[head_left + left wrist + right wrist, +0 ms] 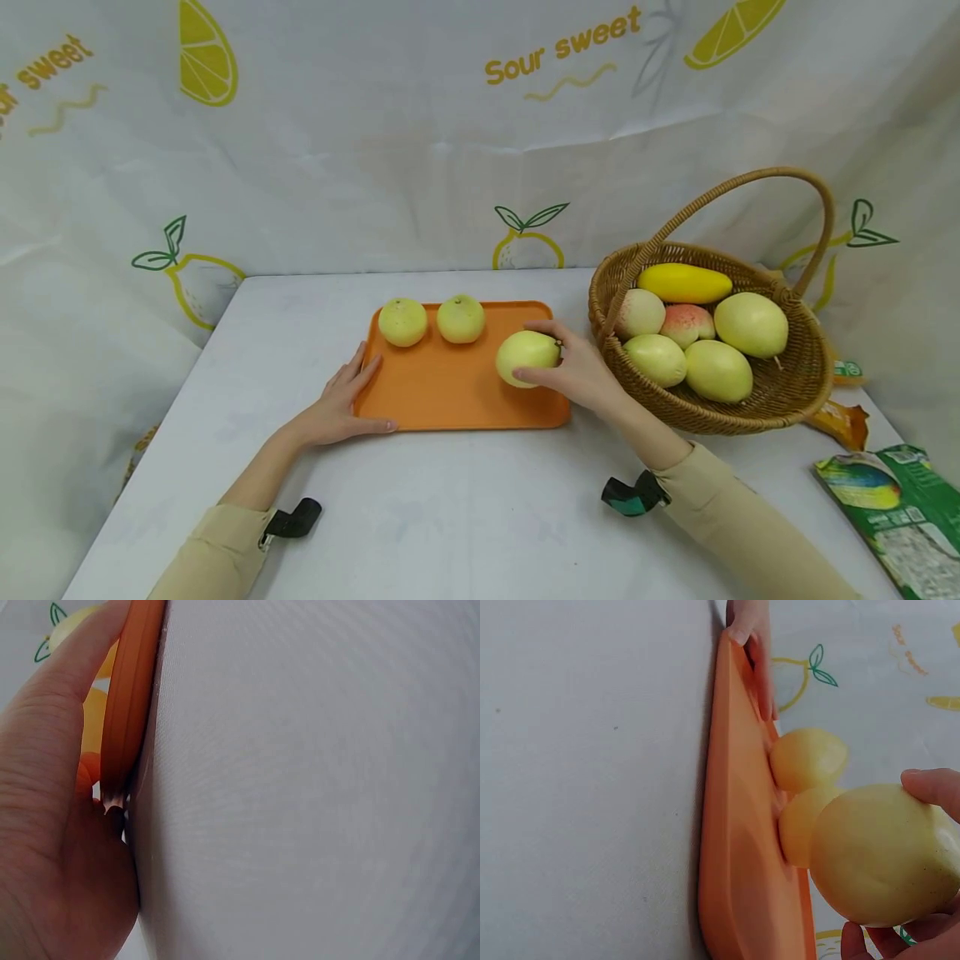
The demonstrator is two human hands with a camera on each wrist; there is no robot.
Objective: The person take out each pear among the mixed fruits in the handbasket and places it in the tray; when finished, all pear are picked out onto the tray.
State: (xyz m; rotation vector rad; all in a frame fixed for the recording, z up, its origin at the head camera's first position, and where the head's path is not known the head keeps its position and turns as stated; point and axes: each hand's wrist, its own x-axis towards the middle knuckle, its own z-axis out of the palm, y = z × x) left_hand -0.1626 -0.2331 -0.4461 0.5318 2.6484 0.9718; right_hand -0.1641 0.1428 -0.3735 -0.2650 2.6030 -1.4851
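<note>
My right hand holds a yellow-green pear over the right part of an orange tray, with thumb and fingers on opposite sides of it. In the right wrist view the held pear appears raised off the tray. Two similar pears, a left one and a right one, rest along the tray's far side. At the tray's near left corner lies my left hand, thumb along the front rim and straight fingers on the left rim. The left wrist view shows its thumb against the rim.
To the right stands a wicker basket with a tall handle, holding several pears, peaches and a long yellow fruit. Beyond it lie an orange packet and a green bag. A lemon-printed cloth hangs behind the table.
</note>
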